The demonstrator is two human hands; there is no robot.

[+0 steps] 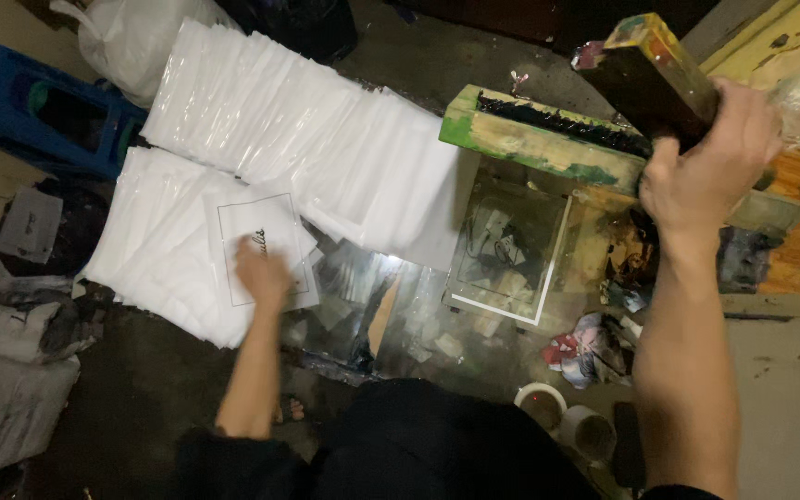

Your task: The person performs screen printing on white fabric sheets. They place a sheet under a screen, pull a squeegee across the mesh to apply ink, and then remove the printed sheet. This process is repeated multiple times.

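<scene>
Under left hand [264,275]: printed sheet [261,243]; right hand [707,167] grips squeegee [650,79].

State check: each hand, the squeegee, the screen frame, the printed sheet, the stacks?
Left hand: blurred, flat on the printed sheet.
Right hand: closed around the squeegee, raised.
Squeegee: lifted off the frame, ink-stained.
Screen frame: tilted up, black ink along its top edge.
Printed sheet: lying on the left stack, print facing up.
White sheet stacks: fanned out in overlapping rows.
</scene>
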